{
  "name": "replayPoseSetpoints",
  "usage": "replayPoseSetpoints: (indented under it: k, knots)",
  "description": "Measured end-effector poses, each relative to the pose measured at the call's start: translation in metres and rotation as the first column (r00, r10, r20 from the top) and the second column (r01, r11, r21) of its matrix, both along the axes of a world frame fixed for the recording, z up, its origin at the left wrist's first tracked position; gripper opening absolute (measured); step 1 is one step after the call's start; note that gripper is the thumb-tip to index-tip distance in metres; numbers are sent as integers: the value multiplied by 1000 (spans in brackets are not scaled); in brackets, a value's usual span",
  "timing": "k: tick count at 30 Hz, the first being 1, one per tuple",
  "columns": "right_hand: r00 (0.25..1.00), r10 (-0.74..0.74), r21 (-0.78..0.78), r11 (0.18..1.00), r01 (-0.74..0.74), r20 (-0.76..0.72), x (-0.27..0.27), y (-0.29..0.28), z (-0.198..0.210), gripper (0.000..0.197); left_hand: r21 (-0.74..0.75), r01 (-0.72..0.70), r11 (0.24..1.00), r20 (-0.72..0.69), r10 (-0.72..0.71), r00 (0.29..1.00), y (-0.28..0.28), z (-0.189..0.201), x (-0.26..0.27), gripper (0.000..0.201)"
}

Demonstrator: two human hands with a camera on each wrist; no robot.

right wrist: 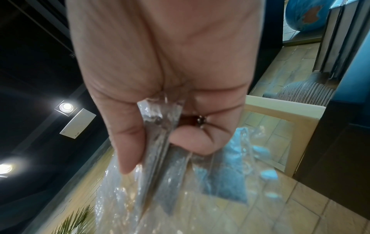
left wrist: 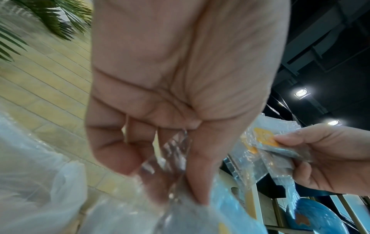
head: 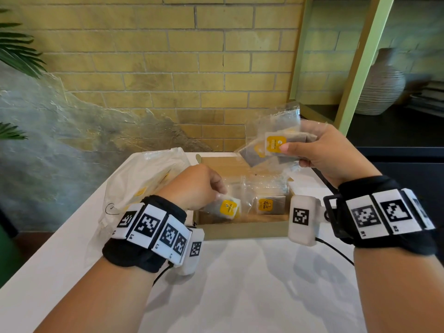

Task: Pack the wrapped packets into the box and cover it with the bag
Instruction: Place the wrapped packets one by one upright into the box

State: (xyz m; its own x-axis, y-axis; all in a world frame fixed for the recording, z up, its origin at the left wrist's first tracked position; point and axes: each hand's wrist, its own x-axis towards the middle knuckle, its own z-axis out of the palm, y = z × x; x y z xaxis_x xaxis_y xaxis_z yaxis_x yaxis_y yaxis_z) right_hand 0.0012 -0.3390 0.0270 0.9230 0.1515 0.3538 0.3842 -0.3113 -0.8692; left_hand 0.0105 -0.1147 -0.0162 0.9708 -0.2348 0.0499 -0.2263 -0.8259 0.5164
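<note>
An open cardboard box (head: 242, 230) sits on the white table (head: 240, 284) with several clear-wrapped packets bearing yellow labels inside it (head: 266, 204). My left hand (head: 199, 186) reaches into the box's left side and pinches the clear wrap of one packet (head: 227, 207); in the left wrist view the wrap (left wrist: 172, 152) runs between thumb and fingers. My right hand (head: 319, 150) is raised above the box's far right corner and grips a fanned bunch of packets (head: 274, 144), seen edge-on (right wrist: 160, 142) in the right wrist view. A crumpled translucent bag (head: 141, 183) lies left of the box.
A yellow brick wall (head: 168, 56) rises behind the table. A green shelf frame (head: 355, 68) with a ribbed vase (head: 382, 87) stands at the right. Palm leaves (head: 16, 51) hang at the far left. A dark counter (head: 403, 152) lies right of the table.
</note>
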Motion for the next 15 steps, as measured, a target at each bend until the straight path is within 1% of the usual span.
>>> replayPoseSetpoints:
  k: [2,4,7,9,11,13,15]
  knots:
    - [1000,2,4,1000,-2,-3,-1,0,0,24,-55,-9,998,47,12,999,-1,1,1,13]
    - [1000,5,0,1000,-5,-5,-1,0,1,24,-61,-13,998,63,17,998,0,0,2,14]
    - [1000,8,-7,1000,-8,-8,-1,0,1,23,-19,-28,999,0,28,1000,3,0,1,10]
    - [1000,11,-6,1000,-11,-6,-1,0,1,24,22,-18,1000,-44,19,999,3,0,0,19]
    - [1000,9,-3,1000,-9,-4,-1,0,1,24,15,-15,1000,-38,16,999,3,1,0,25]
    - [1000,1,-2,1000,-1,-6,-1,0,1,24,-69,-38,997,15,39,999,1,2,1,22]
    - [1000,-10,2,1000,10,-14,-1,-2,1,24,-206,-75,976,51,87,995,0,3,2,20]
